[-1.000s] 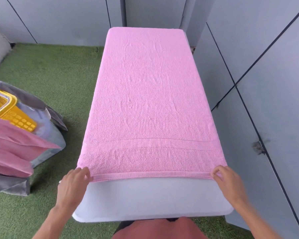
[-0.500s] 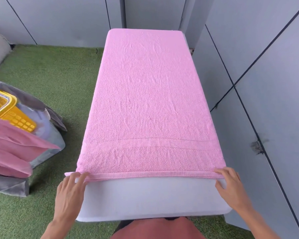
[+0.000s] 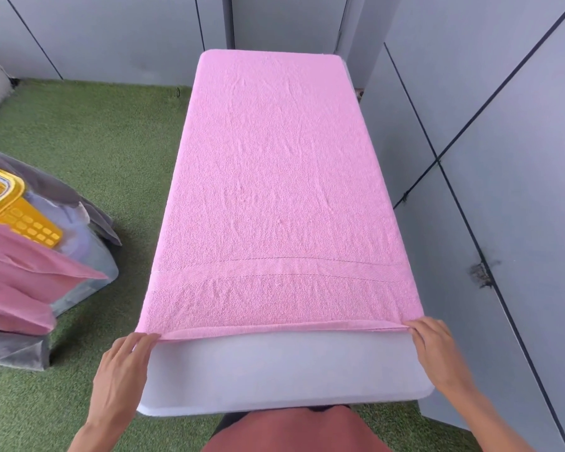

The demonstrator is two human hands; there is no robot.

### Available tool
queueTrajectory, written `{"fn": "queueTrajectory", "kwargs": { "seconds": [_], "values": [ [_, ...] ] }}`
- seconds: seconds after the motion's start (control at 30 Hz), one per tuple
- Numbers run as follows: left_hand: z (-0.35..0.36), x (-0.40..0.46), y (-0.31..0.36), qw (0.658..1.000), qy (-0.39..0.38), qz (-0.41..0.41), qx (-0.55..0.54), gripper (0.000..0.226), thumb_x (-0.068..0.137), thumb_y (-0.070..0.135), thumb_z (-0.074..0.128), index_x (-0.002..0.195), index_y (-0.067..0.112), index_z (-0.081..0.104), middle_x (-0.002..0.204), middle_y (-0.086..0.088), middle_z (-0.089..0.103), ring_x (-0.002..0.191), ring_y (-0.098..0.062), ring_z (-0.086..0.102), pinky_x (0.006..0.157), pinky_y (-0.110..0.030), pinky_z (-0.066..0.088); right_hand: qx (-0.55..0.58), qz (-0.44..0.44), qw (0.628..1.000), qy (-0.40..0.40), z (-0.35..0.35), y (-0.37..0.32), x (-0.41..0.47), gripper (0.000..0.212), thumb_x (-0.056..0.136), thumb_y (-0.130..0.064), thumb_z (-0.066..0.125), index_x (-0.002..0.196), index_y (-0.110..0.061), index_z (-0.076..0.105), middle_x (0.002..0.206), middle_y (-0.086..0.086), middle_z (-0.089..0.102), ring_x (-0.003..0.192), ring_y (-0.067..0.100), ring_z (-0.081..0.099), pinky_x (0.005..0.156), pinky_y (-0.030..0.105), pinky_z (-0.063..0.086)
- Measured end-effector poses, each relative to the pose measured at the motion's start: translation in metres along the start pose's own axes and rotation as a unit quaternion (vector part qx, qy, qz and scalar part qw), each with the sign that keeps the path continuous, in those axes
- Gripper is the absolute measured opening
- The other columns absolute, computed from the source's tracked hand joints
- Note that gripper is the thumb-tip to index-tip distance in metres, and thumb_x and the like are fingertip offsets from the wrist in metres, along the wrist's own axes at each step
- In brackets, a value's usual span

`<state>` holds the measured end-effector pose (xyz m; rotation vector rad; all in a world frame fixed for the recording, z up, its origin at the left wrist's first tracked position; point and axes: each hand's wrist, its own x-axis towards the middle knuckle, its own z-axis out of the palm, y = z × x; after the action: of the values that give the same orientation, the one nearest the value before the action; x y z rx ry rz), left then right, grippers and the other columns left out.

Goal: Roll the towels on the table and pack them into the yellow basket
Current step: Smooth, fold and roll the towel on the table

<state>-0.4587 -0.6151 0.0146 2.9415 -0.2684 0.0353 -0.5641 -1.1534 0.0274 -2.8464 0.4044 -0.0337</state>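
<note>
A large pink towel (image 3: 274, 190) lies spread flat along the white table (image 3: 284, 376), covering all but a bare strip at the near end. My left hand (image 3: 121, 370) pinches the towel's near left corner, and my right hand (image 3: 437, 350) pinches its near right corner. The near hem is lifted slightly and folded up between them. The yellow basket (image 3: 23, 220) stands on the floor at the far left, partly hidden by grey and pink cloth.
Pink towels (image 3: 17, 278) drape over a grey cloth heap (image 3: 85, 243) beside the basket on the green turf (image 3: 95, 141). Grey wall panels (image 3: 503, 190) run close along the table's right side and behind its far end.
The towel's near edge has slid a little toward me. Both hands have closed on its corners and the hem now curls up off the table.
</note>
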Motion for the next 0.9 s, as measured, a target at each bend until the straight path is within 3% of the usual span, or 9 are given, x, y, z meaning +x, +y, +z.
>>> {"fn": "queueTrajectory", "kwargs": {
  "seconds": [0.17,0.3,0.43,0.53,0.6,0.7,0.8,0.9],
  "values": [
    [-0.009,0.022,-0.002,0.998,-0.057,0.023,-0.033,0.02,0.081,0.0,0.07,0.095,0.015,0.07,0.086,0.003,0.065,0.076,-0.025,0.06,0.063,-0.039,0.047,0.026,0.026,0.997,-0.066,-0.008,0.002,0.011,0.017,0.088,0.002,0.06,0.093,-0.009,0.071,0.087,-0.006,0.063,0.087,0.021,0.054,0.077,0.027,0.038],
    [-0.022,0.058,-0.014,0.971,-0.191,-0.07,-0.122,0.014,0.087,0.016,0.067,0.086,0.03,0.065,0.085,0.009,0.068,0.076,-0.012,0.063,0.069,-0.034,0.052,0.078,0.051,0.975,-0.2,-0.033,0.0,0.042,0.033,0.086,-0.001,0.063,0.069,-0.03,0.06,0.069,-0.014,0.057,0.068,0.005,0.055,0.064,0.013,0.038],
    [-0.03,0.088,-0.015,0.961,-0.217,-0.111,-0.132,0.023,0.073,0.02,0.081,0.066,0.032,0.063,0.074,0.01,0.063,0.071,-0.01,0.058,0.06,-0.028,0.042,0.082,0.131,0.957,-0.244,-0.035,0.0,0.074,0.023,0.076,-0.005,0.074,0.066,-0.024,0.065,0.066,-0.006,0.065,0.067,0.006,0.06,0.057,0.013,0.039],
    [-0.032,0.091,-0.011,0.977,-0.194,-0.081,-0.023,0.023,0.069,0.025,0.084,0.06,0.033,0.064,0.075,0.007,0.051,0.076,-0.018,0.049,0.067,-0.032,0.041,0.095,0.155,0.96,-0.212,-0.031,-0.005,0.074,0.022,0.072,-0.002,0.075,0.063,-0.02,0.066,0.067,-0.004,0.066,0.068,0.009,0.062,0.057,0.016,0.04],
    [-0.029,0.077,0.002,0.989,-0.135,-0.048,0.023,0.02,0.07,0.016,0.082,0.062,0.026,0.067,0.074,0.005,0.04,0.072,-0.019,0.043,0.057,-0.034,0.04,0.094,0.142,0.973,-0.158,-0.03,-0.009,0.066,0.02,0.072,-0.002,0.076,0.064,-0.018,0.067,0.072,-0.003,0.061,0.069,0.007,0.06,0.059,0.017,0.039],
    [-0.021,0.046,0.022,0.996,-0.08,-0.029,-0.002,0.014,0.075,-0.001,0.072,0.07,0.009,0.063,0.081,0.002,0.036,0.07,-0.019,0.041,0.038,-0.028,0.03,0.082,0.109,0.987,-0.084,-0.021,-0.012,0.048,0.02,0.078,-0.002,0.072,0.069,-0.018,0.064,0.071,-0.004,0.052,0.068,0.006,0.055,0.059,0.023,0.038],
    [-0.013,0.032,0.024,0.994,-0.054,-0.076,-0.059,0.017,0.08,-0.007,0.064,0.083,0.009,0.059,0.097,-0.001,0.041,0.077,-0.025,0.047,0.04,-0.033,0.04,0.072,0.081,0.994,-0.034,-0.009,-0.017,0.029,0.022,0.083,0.004,0.063,0.075,-0.017,0.06,0.075,-0.004,0.051,0.067,0.017,0.053,0.062,0.032,0.041],
    [-0.007,0.025,0.024,0.997,-0.035,-0.052,-0.05,0.023,0.074,-0.014,0.065,0.088,0.004,0.064,0.11,-0.011,0.042,0.086,-0.032,0.05,0.042,-0.034,0.043,0.055,0.075,0.995,-0.019,-0.003,-0.018,0.017,0.018,0.081,0.003,0.062,0.087,-0.014,0.06,0.09,-0.004,0.052,0.088,0.022,0.05,0.076,0.038,0.044]
  ]
}}
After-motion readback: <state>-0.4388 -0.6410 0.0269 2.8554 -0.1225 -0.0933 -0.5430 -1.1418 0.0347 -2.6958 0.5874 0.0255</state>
